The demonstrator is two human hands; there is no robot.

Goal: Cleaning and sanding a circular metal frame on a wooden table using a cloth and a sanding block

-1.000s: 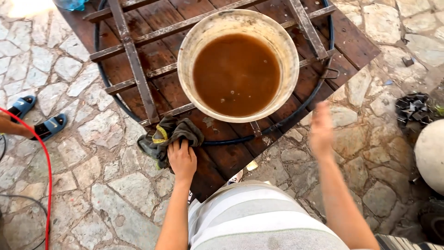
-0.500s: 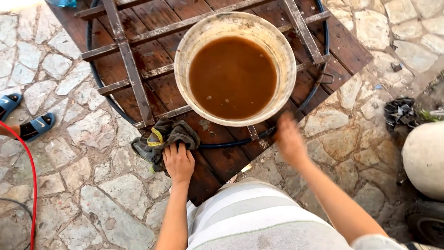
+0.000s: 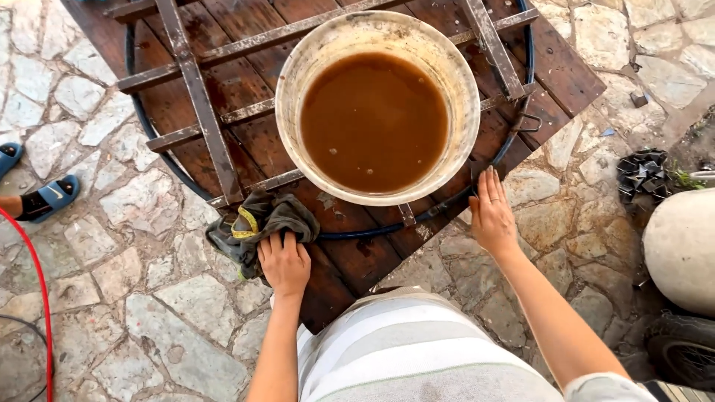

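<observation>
A white bucket [image 3: 294, 71] full of brown water stands on a metal grate [image 3: 197, 82] over a dark wooden board [image 3: 246, 141]. My left hand [image 3: 284, 262] presses on a dark grey rag [image 3: 257, 223] with a yellow strip at the board's near edge. My right hand [image 3: 491, 214] lies flat with fingers spread at the board's right edge, just below the bucket's rim, and holds nothing. A dark hose [image 3: 350, 234] runs around the grate near both hands.
Stone paving [image 3: 141, 298] surrounds the board. Another person's feet in blue sandals [image 3: 51, 197] stand at the left. A red hose [image 3: 41, 298] curves along the left edge. A pale rounded stone [image 3: 681, 249] and a tyre [image 3: 681, 350] sit at the right.
My right hand has swung in from the right and come down flat by the bucket. My left hand has stayed on the rag. The view has shifted slightly.
</observation>
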